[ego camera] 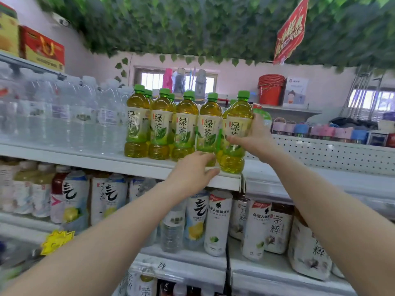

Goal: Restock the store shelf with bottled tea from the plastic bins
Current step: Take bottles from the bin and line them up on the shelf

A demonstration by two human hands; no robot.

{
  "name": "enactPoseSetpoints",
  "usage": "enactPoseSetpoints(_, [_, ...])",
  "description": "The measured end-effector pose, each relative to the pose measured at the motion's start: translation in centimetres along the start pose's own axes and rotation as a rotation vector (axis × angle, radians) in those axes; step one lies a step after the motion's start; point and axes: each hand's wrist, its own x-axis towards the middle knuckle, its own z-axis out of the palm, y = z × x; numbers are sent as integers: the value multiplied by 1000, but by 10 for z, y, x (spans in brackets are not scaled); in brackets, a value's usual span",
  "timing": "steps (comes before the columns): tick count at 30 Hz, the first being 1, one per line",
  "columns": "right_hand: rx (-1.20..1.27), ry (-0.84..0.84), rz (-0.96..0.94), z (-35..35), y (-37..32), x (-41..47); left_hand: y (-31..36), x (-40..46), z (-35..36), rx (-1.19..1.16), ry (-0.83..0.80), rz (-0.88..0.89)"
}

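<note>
Two bare arms reach up to the white store shelf, where a row of green-capped tea bottles stands along the front edge, with more of the same just behind. The right hand grips the end bottle, the one nearest the shelf's right-hand end: its thumb crosses the lower part of the label and its fingers curl round the far side. That bottle stands upright with its base at the front edge, touching its neighbour in the row. The left hand sits lower, at the front lip of the shelf, its fingers reaching loosely to the foot of the second bottle from the end and its thumb lying along the lip; it touches rather than grips.

To the left of the tea, on the same shelf, stand packs of clear water bottles. The shelf below holds white-labelled drinks, some with lemon or lime pictures. Leafy green garlands hang overhead, with a red sign among them.
</note>
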Motion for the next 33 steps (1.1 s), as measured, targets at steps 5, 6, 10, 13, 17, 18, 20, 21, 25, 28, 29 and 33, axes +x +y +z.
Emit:
enactPoseSetpoints(5, [11, 5, -18, 6, 10, 9, -2, 6, 22, 36, -29, 51])
enactPoseSetpoints(6, [-2, 5, -36, 7, 11, 10, -1, 8, 25, 45, -35, 56])
enactPoseSetpoints(10, [-85, -32, -71, 5, 7, 12, 3, 10, 34, 97, -42, 75])
enactPoseSetpoints(13, [-177, 13, -158, -10, -10, 22, 5, 11, 38, 131, -34, 90])
enactPoseSetpoints(17, [-344, -54, -290, -26, -33, 35, 3, 12, 42, 157, -9, 100])
enactPoseSetpoints(18, [-398, -82, -307, -26, -35, 39, 3, 13, 43, 163, -5, 109])
enactPoseSetpoints(20, [-455, -109, -320, -24, -34, 45, 3, 14, 45, 179, -2, 120])
enactPoseSetpoints(21, [-452, -109, -320, -22, -32, 47, 2, 16, 45, 191, -2, 122])
enactPoseSetpoints(25, [-421, -77, -326, -19, -21, 53, 3, 25, 49, 229, -15, 107])
enactPoseSetpoints(28, [-398, -83, -312, -17, -17, 57, 5, 31, 48, 244, -33, 83])
enactPoseSetpoints(29, [-402, -85, -310, -16, -17, 58, 6, 32, 47, 254, -36, 77])
enactPoseSetpoints(33, [-447, -89, -304, -13, -17, 56, 8, 33, 41, 264, -39, 80])
